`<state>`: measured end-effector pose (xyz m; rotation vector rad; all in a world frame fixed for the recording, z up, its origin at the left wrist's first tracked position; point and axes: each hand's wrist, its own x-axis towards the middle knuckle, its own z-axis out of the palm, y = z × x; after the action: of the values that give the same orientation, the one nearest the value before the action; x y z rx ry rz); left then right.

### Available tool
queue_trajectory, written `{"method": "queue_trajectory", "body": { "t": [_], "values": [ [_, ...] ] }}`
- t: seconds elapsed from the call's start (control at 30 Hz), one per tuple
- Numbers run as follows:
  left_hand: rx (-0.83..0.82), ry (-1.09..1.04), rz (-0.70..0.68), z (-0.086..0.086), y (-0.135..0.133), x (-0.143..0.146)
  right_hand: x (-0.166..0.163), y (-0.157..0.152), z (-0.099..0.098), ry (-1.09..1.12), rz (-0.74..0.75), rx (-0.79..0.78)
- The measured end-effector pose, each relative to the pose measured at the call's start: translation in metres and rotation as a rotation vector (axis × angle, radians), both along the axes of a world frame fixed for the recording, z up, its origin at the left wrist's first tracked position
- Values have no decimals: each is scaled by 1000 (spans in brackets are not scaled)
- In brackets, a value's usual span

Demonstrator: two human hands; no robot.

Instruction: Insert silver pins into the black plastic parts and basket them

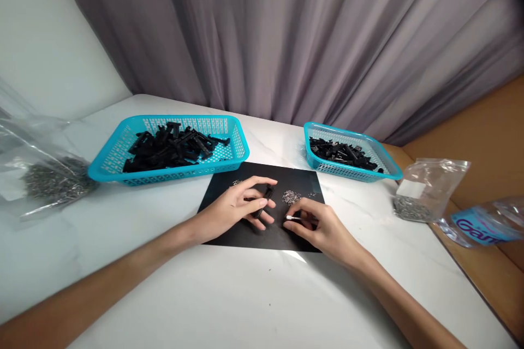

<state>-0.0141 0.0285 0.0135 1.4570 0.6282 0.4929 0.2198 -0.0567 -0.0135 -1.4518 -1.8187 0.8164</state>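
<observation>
My left hand (241, 202) holds a black plastic part (265, 200) between thumb and fingers, above the black mat (245, 240). My right hand (317, 223) pinches a thin, white-tipped rod (291, 217) low over the mat's right side. Its far end is hidden in the fingers, so its kind is unclear. Just beyond that hand lies a pile of small metal pins (291, 197). More small metal pieces (236, 182) show behind my left hand, partly covered by it. The two hands are apart.
A blue basket (192, 173) of black plastic parts stands at back left, another blue basket (347, 174) at back right. Clear bags of metal pieces lie at far left (57, 180) and right (413, 210). A plastic bottle (483, 223) lies near the table's right edge.
</observation>
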Motion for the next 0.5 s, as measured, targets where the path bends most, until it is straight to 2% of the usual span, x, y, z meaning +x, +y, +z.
{"method": "queue_trajectory", "body": {
  "t": [0.3, 0.4, 0.5],
  "values": [
    [170, 76, 86, -16, 7, -1, 11, -4, 10, -58, 38, 56],
    [206, 108, 100, -17, 7, -1, 8, -6, 9, -125, 113, 72],
    [244, 154, 107, -17, 5, 0, 1, -6, 4, -202, 110, 132]
  ]
}}
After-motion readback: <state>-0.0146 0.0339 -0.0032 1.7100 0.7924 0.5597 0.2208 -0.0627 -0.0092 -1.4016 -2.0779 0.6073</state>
